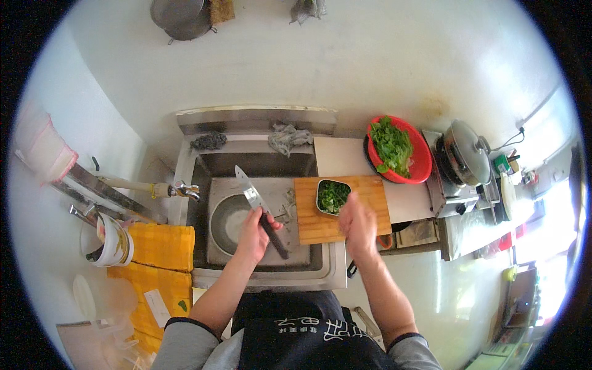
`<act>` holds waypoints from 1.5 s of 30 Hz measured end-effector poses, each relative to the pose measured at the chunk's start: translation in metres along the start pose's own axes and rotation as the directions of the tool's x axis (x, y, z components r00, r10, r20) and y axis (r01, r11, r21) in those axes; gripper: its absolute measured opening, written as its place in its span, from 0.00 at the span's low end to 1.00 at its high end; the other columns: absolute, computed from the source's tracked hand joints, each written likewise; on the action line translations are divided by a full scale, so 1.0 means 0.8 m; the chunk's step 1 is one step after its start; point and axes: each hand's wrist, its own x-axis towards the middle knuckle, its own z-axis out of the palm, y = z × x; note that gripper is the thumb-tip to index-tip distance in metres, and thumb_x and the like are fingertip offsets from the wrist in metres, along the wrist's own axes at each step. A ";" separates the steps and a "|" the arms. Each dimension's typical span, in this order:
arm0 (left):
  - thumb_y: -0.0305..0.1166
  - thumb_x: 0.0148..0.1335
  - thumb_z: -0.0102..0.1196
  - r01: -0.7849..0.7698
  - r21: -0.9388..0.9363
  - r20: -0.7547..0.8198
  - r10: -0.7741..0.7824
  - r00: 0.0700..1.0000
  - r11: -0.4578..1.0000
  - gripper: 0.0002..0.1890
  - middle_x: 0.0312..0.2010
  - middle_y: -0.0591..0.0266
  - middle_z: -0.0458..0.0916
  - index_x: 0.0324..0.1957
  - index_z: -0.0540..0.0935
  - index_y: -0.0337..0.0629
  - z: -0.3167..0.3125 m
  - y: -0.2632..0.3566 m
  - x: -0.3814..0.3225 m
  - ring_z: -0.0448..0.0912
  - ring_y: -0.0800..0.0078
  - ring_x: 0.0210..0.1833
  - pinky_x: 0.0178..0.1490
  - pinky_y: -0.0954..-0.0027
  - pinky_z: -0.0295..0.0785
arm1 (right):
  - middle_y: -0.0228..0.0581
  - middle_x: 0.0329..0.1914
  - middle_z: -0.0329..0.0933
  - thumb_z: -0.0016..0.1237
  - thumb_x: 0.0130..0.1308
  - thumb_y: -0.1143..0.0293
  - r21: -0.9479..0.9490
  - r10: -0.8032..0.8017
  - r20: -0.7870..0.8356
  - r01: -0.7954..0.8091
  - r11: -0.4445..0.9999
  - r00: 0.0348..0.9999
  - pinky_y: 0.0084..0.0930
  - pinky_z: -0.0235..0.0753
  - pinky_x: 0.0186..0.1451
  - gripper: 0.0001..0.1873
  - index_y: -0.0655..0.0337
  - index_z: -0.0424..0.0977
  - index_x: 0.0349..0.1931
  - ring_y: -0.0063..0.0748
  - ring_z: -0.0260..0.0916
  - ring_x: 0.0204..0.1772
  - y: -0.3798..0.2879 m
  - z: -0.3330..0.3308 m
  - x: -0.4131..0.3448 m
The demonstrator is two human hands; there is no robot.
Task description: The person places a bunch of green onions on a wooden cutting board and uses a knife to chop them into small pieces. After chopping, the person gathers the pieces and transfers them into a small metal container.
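Note:
A kitchen knife is in my left hand, gripped around the front of its black handle. Its blade points away from me, up and to the left, above the sink. My right hand is blurred beside a metal-rimmed container of chopped leafy greens; I cannot tell whether anything is between its fingers. The container rests on a wooden cutting board, which overlaps the right side of the stainless-steel sink. Under the knife, a round metal basin sits in the sink.
A red plastic basin with leafy greens stands at the back right, next to a stove bearing a lidded pot. The faucet juts in from the left. Cloth lies on the sink's back ledge.

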 end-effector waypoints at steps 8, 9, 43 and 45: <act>0.36 0.71 0.45 0.070 0.000 -0.235 -0.068 0.970 0.998 0.08 0.25 0.64 0.73 0.36 0.70 0.44 -0.015 0.010 -0.047 0.74 0.70 0.28 0.42 0.60 0.76 | 0.37 0.26 0.69 0.52 0.64 0.66 -0.738 -0.883 0.158 0.648 0.191 0.441 0.33 0.63 0.35 0.17 0.62 0.66 0.19 0.37 0.63 0.28 0.085 -0.014 0.153; 0.36 0.71 0.45 0.061 0.023 -0.232 -0.054 0.971 0.998 0.08 0.25 0.64 0.73 0.36 0.70 0.43 -0.021 0.016 -0.048 0.74 0.70 0.28 0.42 0.60 0.76 | 0.40 0.27 0.68 0.55 0.61 0.68 -0.786 -0.840 0.309 0.616 0.039 0.447 0.38 0.64 0.39 0.14 0.62 0.68 0.21 0.42 0.64 0.31 0.114 -0.021 0.157; 0.34 0.67 0.51 0.019 0.177 -0.470 0.068 0.880 0.984 0.08 0.20 0.67 0.72 0.34 0.71 0.42 -0.126 0.026 -0.084 0.72 0.76 0.21 0.32 0.70 0.76 | 0.31 0.40 0.74 0.37 0.74 0.59 0.783 0.278 0.347 -0.440 0.440 0.896 0.24 0.71 0.50 0.16 0.61 0.72 0.49 0.28 0.71 0.43 0.067 0.028 0.091; 0.33 0.67 0.51 -0.028 0.217 -0.462 0.128 0.877 0.976 0.08 0.20 0.67 0.72 0.34 0.71 0.42 -0.138 0.043 -0.091 0.72 0.77 0.21 0.31 0.70 0.76 | 0.28 0.29 0.70 0.42 0.73 0.63 0.721 0.340 0.445 -0.556 0.413 0.829 0.17 0.71 0.35 0.12 0.61 0.74 0.45 0.23 0.68 0.34 0.108 0.030 0.092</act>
